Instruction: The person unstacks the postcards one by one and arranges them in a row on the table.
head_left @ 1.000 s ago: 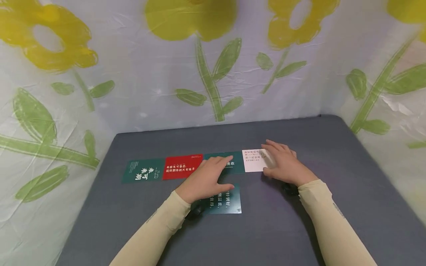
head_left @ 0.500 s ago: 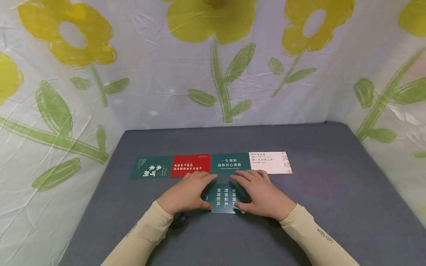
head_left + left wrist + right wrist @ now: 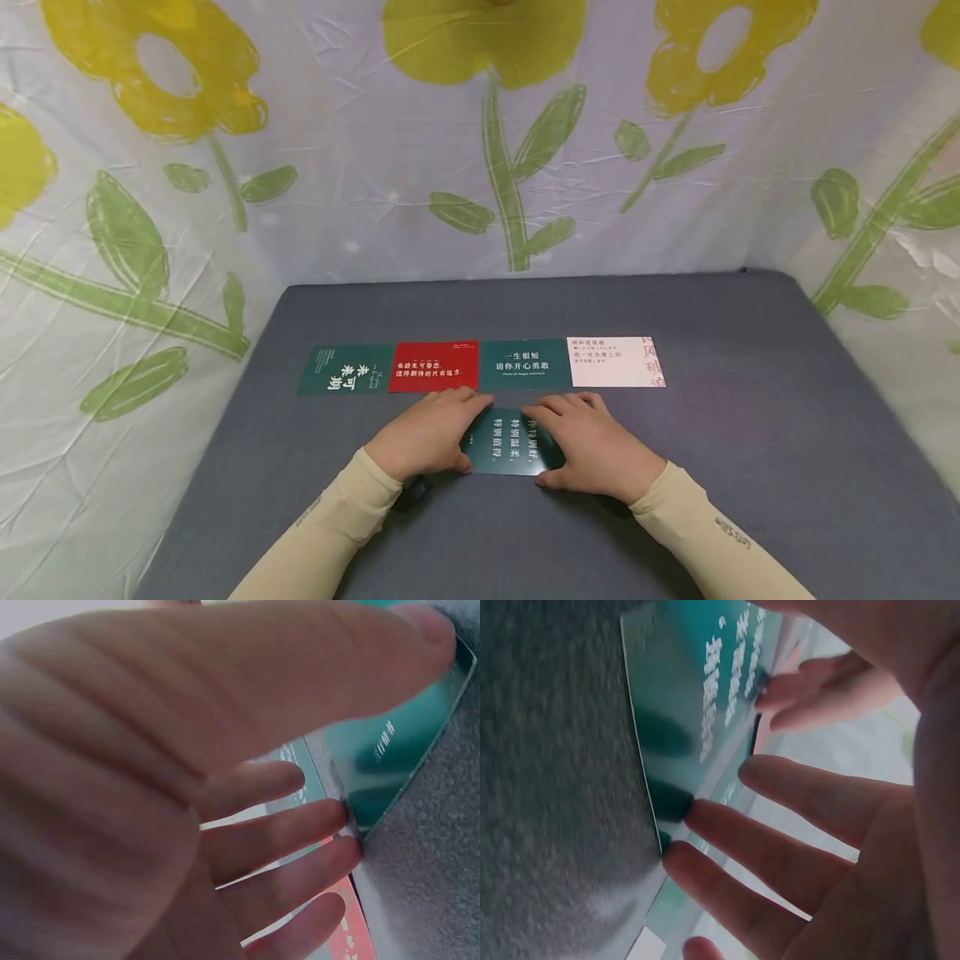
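A green card (image 3: pixel 504 446) with white vertical lettering lies flat on the grey table, nearest the person. At its left side is my left hand (image 3: pixel 427 433); in the left wrist view the thumb reaches over the card while the fairly straight fingers (image 3: pixel 281 832) spread along its far side. My right hand (image 3: pixel 596 442) is on the right side, thumb by the near corner. Its outstretched fingers (image 3: pixel 769 851) meet the card's edge in the right wrist view. Neither hand is curled round the card.
Beyond the hands runs a row of cards: a green one (image 3: pixel 347 369), a red one (image 3: pixel 433 367), another green one (image 3: pixel 522 364) and a white one (image 3: pixel 617 362). Their edges nearly touch. A curtain (image 3: pixel 360 167) printed with yellow flowers hangs behind the table (image 3: pixel 750 400).
The right hand has drawn back from the white card to the near green card's right side. The left hand has shifted to its left side, uncovering the row's second green card.
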